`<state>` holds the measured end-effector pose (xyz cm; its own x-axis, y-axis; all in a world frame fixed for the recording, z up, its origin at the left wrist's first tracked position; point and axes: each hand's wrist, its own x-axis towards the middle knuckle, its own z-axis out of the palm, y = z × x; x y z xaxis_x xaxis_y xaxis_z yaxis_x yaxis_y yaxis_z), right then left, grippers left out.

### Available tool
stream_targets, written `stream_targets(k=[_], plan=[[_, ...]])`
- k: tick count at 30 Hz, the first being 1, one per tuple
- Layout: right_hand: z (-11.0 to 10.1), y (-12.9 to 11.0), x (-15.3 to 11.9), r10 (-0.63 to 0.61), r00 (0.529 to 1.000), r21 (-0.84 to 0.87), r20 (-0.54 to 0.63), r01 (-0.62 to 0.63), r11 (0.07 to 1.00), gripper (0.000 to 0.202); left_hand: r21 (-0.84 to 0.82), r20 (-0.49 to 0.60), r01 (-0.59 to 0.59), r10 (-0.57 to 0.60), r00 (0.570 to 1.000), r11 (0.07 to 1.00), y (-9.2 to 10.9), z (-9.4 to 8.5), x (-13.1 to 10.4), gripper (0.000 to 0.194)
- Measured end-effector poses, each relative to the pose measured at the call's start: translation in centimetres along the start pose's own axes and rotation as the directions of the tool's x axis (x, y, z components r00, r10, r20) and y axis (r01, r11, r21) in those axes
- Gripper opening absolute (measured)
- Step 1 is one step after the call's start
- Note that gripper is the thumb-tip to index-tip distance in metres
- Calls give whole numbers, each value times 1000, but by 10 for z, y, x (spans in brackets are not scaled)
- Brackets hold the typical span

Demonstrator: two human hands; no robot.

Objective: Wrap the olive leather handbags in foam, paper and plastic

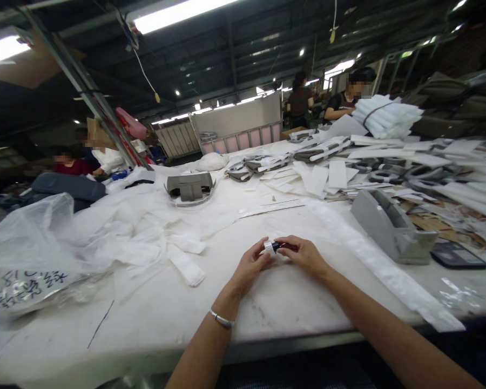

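In the head view, I see both hands meeting just over the near part of the white surface (166, 319). Between them sits the small piece (271, 247), pale on one side and dark on the other. The left hand (251, 260) has its fingers closed on the pale side, a shiny bracelet (222, 319) around that wrist. The right hand (304, 256) pinches the dark end with thumb and fingers. Over to the right, a long white strip (383, 265) runs along the surface, with a grey holder (383, 224) beyond it and a flat black box (457, 255) beside that. On the far left slumps a clear plastic bag (28, 254) with black handwriting. Farther back stands a folded olive piece (191, 187), and a co-worker (342, 102) is near a tied white bundle (386, 118).
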<state>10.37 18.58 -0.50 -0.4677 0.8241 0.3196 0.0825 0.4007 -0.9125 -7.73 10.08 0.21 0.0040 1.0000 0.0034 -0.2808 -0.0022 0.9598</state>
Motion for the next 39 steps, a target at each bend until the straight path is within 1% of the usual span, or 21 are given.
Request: stream_targets(k=[6,12,16,18,20,22,25,27,30,32,35,37,39], plan=[[2,3,0,-28,999,-7,16,28,1000,27,5,34,16,-16,999,1000,-2,-1,0,63],[2,4,-2,-30,999,-32,38,31,999,24,15,-7,34,-34,999,999,-6,0,-2,62],[4,1,-2,-53,998,-59,42,56,997,26,27,-64,16,-15,998,1000,-6,5,0,64],[8,-1,-4,-75,997,-82,27,77,994,30,50,-123,-10,16,992,999,-7,8,4,66],[16,-1,-6,-88,996,-86,8,89,992,36,75,-191,-47,60,980,996,-9,10,9,63],[24,1,-8,-85,996,-46,15,86,995,45,89,-237,-89,108,965,992,-13,9,15,57],[32,3,-9,-52,998,23,24,51,998,55,94,-264,-128,149,953,987,-19,6,24,56],[33,1,-9,-23,1000,18,-17,24,1000,53,96,-259,-131,151,954,987,-22,4,26,56],[28,-3,-8,15,996,8,-85,-15,1000,42,73,-250,-120,135,959,990,-23,4,25,56],[24,-5,-6,49,993,49,-106,-44,998,44,45,-281,-108,116,953,993,-20,6,21,57],[19,-6,-4,81,992,140,-101,-67,988,49,35,-330,-81,88,940,996,-13,8,15,66],[19,-7,-3,56,996,180,-69,-43,983,43,52,-319,-64,77,944,997,-8,10,13,68],[20,-7,-3,31,998,190,-61,-19,982,40,67,-298,-65,82,951,996,-5,11,11,65]])
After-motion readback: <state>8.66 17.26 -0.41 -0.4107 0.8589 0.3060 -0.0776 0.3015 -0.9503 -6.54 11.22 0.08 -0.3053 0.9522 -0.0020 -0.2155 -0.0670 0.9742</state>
